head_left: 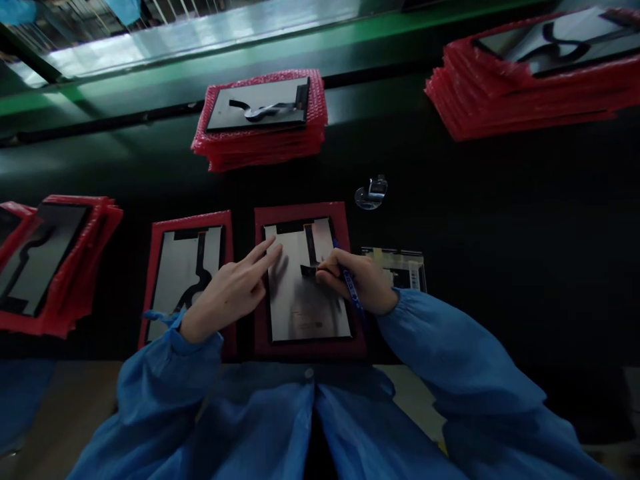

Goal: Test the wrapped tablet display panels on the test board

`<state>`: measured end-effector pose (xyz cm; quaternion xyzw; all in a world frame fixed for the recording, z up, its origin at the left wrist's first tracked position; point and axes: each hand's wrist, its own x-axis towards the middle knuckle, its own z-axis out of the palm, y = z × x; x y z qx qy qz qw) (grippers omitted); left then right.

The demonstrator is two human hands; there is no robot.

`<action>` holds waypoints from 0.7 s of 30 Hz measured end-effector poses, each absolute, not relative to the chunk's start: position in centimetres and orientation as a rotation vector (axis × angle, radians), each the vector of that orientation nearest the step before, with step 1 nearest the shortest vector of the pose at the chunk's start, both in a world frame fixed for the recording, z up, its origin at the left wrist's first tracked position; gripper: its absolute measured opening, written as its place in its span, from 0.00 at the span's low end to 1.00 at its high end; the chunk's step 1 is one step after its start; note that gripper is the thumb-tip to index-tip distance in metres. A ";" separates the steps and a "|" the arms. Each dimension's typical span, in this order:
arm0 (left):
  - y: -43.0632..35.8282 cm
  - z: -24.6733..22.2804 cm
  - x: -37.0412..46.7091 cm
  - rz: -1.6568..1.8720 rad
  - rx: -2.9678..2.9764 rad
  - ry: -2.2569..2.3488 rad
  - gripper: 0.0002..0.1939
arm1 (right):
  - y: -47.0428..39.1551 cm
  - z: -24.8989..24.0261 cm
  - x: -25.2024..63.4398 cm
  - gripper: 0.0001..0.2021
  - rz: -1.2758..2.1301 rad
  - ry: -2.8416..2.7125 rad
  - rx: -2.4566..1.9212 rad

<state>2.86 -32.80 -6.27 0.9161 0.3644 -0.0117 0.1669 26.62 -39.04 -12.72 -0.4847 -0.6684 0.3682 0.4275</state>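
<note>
A flat display panel [295,307] with a silvery back lies on a red bubble-wrap sheet [300,212] in front of me. My left hand [233,290] rests at its left edge, two fingers stretched over the panel, holding nothing. My right hand [357,277] pinches the end of the dark flex cable [311,245] above the panel's middle. A blue pen [353,291] lies against that same hand, passing under its fingers. Left of the panel, a second panel [170,273] sits on red wrap, partly covered by my left wrist.
Red-wrapped stacks topped by panels stand at the far middle [265,150], the far right [525,100] and the left [83,287]. A clear round-ended piece [370,195] lies beyond my right hand. Another part with a barcode label [414,275] is partly behind that hand.
</note>
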 end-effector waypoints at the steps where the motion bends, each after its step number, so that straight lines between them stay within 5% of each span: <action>1: -33.1 -6.3 3.3 0.096 2.488 1.053 0.31 | -39.0 -12.8 26.5 0.17 0.921 -1.667 -1.200; 8: -34.2 -10.3 6.7 0.442 1.747 0.996 0.11 | -38.4 -13.2 26.1 0.19 0.873 -1.714 -1.204; 21: -34.1 -11.4 7.5 0.552 1.570 1.015 0.04 | -38.7 -13.6 25.6 0.23 0.873 -1.650 -1.225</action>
